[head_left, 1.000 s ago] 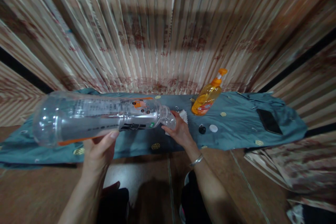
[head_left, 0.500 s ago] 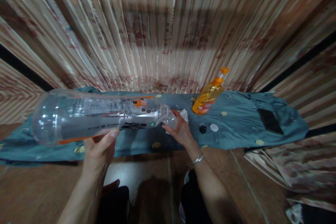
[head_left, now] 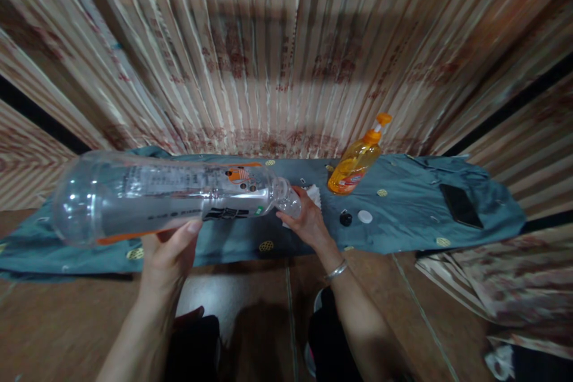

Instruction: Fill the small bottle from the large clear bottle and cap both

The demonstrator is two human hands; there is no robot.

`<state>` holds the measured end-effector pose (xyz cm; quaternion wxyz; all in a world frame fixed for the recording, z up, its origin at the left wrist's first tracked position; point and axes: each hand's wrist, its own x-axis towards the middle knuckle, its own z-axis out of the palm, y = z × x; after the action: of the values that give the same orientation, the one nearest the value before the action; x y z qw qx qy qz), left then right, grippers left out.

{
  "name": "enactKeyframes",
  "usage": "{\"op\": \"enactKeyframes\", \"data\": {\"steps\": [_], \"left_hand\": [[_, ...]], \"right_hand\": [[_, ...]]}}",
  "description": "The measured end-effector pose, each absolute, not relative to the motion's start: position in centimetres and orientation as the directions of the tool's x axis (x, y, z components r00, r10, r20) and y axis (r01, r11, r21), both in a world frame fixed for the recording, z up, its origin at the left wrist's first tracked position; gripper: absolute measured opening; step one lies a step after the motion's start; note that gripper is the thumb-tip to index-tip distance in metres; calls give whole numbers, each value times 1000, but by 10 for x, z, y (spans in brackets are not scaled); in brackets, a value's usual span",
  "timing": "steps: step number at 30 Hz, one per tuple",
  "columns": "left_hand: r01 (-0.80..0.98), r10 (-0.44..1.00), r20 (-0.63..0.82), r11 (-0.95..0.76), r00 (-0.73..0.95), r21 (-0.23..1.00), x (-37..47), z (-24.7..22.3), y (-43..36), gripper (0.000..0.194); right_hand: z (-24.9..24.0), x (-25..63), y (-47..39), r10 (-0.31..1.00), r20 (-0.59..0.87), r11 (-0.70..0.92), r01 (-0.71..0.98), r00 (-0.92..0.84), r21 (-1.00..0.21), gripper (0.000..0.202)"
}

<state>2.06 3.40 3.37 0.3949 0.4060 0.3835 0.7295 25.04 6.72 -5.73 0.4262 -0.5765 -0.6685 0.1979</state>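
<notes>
My left hand (head_left: 172, 248) is closed round the underside of a large clear plastic bottle (head_left: 179, 194), which lies almost level with its base to the left. Its side carries printed text and an orange picture. My right hand (head_left: 307, 218) grips a small clear plastic bottle (head_left: 289, 198), whose neck end meets the mouth of the large one. The fingers partly hide the small bottle. Behind the right hand lies a white tissue or cloth (head_left: 314, 196). A black cap (head_left: 345, 218) and a white cap (head_left: 364, 216) rest right of that hand.
A pump bottle of orange liquid (head_left: 353, 167) stands toward the back of the cloth-covered bench (head_left: 403, 215). Farther right lies a black phone (head_left: 461, 206). A pleated curtain (head_left: 277, 59) hangs behind the bench. A light-coloured bag (head_left: 452, 286) is on the floor at right.
The large bottle has shifted very slightly to the left and turned a little about its length. Both hands keep their holds; nothing else has visibly moved.
</notes>
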Motion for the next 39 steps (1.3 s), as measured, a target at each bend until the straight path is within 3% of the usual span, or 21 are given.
{"op": "enactKeyframes", "data": {"steps": [4, 10, 14, 23, 28, 39], "left_hand": [[-258, 885, 292, -397, -363, 881, 21, 35, 34, 19], [-300, 896, 278, -387, -347, 872, 20, 36, 34, 51], [-284, 892, 272, -383, -361, 879, 19, 36, 33, 58], [-270, 884, 285, -396, -370, 878, 17, 35, 32, 36], [-266, 885, 288, -397, -366, 878, 16, 34, 32, 47], [-277, 875, 306, -421, -376, 864, 14, 31, 35, 49]], "right_hand": [[-55, 251, 67, 942, 335, 261, 603, 12, -754, 64], [-56, 250, 66, 948, 318, 248, 599, 12, -761, 66], [-57, 250, 66, 943, 333, 261, 597, 12, -759, 66], [-56, 249, 65, 939, 343, 275, 598, -1, -753, 66], [-55, 250, 65, 945, 327, 261, 605, -1, -752, 68], [-60, 251, 66, 936, 351, 286, 601, -11, -746, 69]]}}
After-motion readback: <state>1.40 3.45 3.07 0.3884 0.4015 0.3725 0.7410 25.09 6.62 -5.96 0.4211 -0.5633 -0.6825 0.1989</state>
